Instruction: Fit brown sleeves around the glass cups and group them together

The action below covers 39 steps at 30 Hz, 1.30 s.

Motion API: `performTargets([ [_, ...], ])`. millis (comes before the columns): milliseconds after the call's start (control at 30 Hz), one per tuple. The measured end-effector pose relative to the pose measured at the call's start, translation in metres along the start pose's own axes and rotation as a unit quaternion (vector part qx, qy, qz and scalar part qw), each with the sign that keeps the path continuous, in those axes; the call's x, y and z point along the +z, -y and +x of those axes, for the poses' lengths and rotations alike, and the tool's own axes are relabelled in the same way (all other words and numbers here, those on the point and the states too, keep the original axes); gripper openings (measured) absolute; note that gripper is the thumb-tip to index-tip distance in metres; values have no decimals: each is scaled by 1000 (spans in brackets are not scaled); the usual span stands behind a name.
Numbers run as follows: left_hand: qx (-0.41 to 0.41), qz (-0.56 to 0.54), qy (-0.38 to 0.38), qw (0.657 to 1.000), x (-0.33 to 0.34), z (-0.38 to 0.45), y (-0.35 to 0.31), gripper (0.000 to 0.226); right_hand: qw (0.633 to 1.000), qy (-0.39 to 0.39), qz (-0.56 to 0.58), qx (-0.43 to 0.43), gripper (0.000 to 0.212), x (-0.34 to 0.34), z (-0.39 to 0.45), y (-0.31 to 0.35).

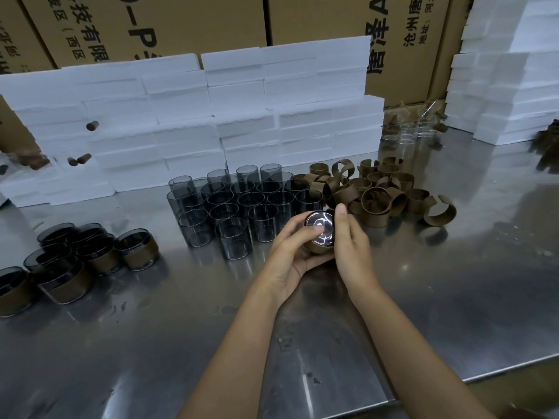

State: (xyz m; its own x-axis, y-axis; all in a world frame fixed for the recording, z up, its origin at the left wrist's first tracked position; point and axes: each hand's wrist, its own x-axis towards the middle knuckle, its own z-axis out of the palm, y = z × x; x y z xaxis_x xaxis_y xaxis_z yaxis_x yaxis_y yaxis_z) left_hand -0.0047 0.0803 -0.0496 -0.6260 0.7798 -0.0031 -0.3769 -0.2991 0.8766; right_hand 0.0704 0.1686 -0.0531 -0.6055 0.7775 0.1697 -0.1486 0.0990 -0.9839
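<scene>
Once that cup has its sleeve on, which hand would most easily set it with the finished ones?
Probably the left hand: it cradles the cup, and the sleeved cups stand on its side.

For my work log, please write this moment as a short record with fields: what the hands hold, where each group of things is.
held cup: smoky glass cup with brown sleeve, bottom toward camera
left hand: grips the cup from the left side
right hand: grips the cup from the right side
bare cups: upright cluster, behind the hands
loose sleeves: pile, right of bare cups
finished cups: grouped, far left
surface: metal table
</scene>
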Motion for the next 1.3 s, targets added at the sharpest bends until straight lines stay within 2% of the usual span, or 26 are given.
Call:
performTargets([
  [100,1,3,-14,1000,0,2,1,43,1000,12,-10,0,44,1,1,-2],
  [433,-7,-8,-130,991,6,1,-6,61,996,66,52,17,17,1,2,0],
  [567,-25,-60,-189,980,6,-3,-11,57,993,86,69,33,15,9,0,-1],
  [667,-17,-37,-176,983,10,-5,-14,39,987,57,124,80,8,10,-2,4],
  [733,-12,18,-163,986,14,-5,-13,35,983,29,147,111,26,9,-2,9],
  [833,-9,85,-127,988,21,-7,-5,38,979,-12,150,139,40,5,-4,11],
  [1000,7,100,-104,989,25,-9,1,44,958,-65,217,178,35,2,-4,13],
  [1200,7,181,-97,979,28,-9,6,49,952,-38,234,193,26,-1,-2,11],
  [1300,7,162,-104,981,27,-9,0,53,950,-24,246,189,20,-2,-3,13],
])
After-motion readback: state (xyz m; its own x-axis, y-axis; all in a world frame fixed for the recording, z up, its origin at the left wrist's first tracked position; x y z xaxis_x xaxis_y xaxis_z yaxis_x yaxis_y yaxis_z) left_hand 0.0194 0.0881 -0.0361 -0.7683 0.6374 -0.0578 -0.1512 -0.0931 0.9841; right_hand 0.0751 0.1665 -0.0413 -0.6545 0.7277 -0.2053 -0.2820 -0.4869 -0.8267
